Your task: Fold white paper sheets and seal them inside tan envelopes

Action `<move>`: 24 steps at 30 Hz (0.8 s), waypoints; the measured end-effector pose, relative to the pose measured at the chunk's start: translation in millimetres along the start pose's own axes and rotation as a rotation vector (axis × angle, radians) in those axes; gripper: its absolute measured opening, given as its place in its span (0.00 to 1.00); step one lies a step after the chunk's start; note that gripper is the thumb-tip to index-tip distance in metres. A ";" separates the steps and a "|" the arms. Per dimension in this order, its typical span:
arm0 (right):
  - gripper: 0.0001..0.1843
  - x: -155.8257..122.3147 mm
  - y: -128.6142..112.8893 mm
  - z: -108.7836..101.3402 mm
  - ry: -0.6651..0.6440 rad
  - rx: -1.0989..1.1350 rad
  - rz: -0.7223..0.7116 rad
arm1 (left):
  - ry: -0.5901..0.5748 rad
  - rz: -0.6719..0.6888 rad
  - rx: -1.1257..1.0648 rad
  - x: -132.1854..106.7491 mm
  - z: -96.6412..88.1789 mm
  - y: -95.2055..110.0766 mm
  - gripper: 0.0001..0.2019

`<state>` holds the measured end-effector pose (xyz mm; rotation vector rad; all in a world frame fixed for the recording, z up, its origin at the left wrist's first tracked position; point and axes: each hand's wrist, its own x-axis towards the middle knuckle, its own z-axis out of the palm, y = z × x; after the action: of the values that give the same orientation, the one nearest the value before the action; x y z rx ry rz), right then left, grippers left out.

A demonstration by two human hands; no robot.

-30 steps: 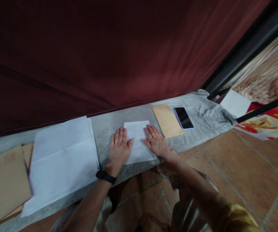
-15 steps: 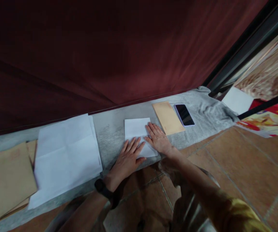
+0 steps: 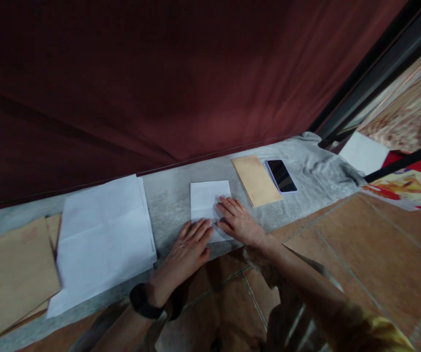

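A folded sheet of white paper (image 3: pixel 208 195) lies on the grey cloth, partly covered by both hands. My left hand (image 3: pixel 191 243) rests on its lower left part, fingers stretched out and flat. Across the lower right part lies my right hand (image 3: pixel 239 220), palm down with its fingers extended. Neither hand grips anything. Just right of the paper is a tan envelope (image 3: pixel 257 181), and beyond it a phone (image 3: pixel 281 176) with a dark screen and pale purple edge.
A stack of larger white sheets (image 3: pixel 104 239) sits on the left, overlapped by brown envelopes (image 3: pixel 12 274). The grey cloth (image 3: pixel 170 195) covers a narrow ledge against a dark red curtain (image 3: pixel 159 88). Tiled floor (image 3: pixel 386 244) and a red printed sheet (image 3: pixel 415 183) are at right.
Both hands have slid down the paper toward me, the left one also a little to the left. More of the paper's upper part now shows.
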<state>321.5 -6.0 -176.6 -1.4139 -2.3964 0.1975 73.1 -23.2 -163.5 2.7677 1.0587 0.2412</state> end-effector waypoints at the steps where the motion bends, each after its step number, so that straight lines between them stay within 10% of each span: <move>1: 0.30 -2.0 -2.3 -0.4 -0.020 0.013 -0.027 | -0.001 0.001 0.004 -0.4 1.0 0.3 0.27; 16: 0.44 -16.6 -9.2 -21.0 -0.213 0.142 -0.119 | 0.018 -0.070 0.089 9.0 -10.9 12.7 0.23; 24: 0.27 -15.9 8.0 -34.1 -0.169 0.326 -0.100 | 0.151 -0.036 -0.210 11.0 -24.8 -11.8 0.11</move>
<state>347.6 -17.8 -150.8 -1.1656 -2.4194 0.6727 68.4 -4.7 -140.9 2.5739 1.0499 0.5311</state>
